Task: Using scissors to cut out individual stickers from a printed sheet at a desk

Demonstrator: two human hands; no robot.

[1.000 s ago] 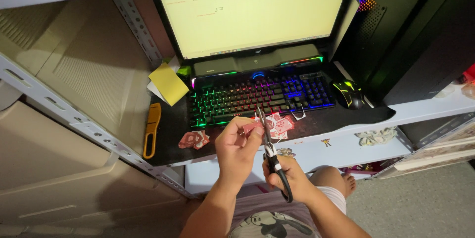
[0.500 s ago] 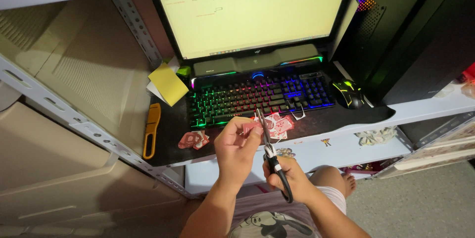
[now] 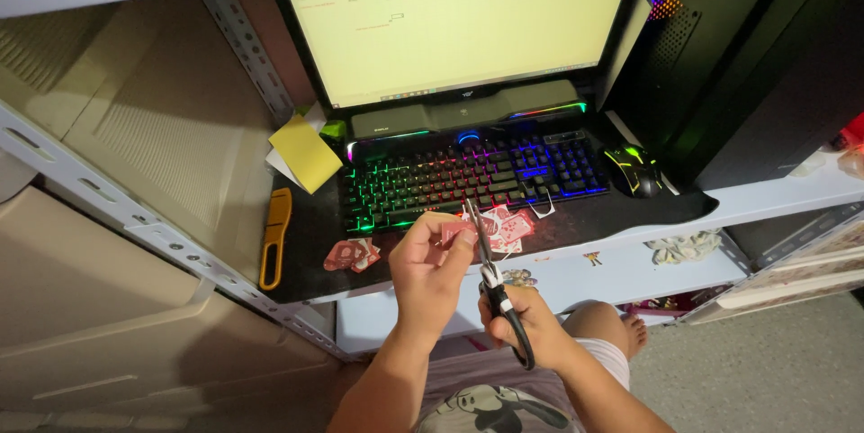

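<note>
My left hand [image 3: 430,264] pinches a small red paper piece [image 3: 453,231] in front of the desk edge. In my right hand [image 3: 522,320] I hold black-handled scissors [image 3: 486,264], blades pointing up and touching the paper piece. More red paper cutouts [image 3: 509,228] lie on the black desk mat [image 3: 306,253] just behind the blades. Another red cutout pile [image 3: 353,255] rests on the mat to the left of my left hand.
A rainbow-lit keyboard [image 3: 468,176] sits under a bright monitor [image 3: 459,19]. A lit mouse [image 3: 634,170] lies at right beside a black computer tower [image 3: 747,64]. A yellow utility knife [image 3: 274,235] and yellow paper [image 3: 304,152] are at left, by a metal shelf frame [image 3: 144,217].
Both hands stay nearly in place; the scissors and the red piece shift only slightly.
</note>
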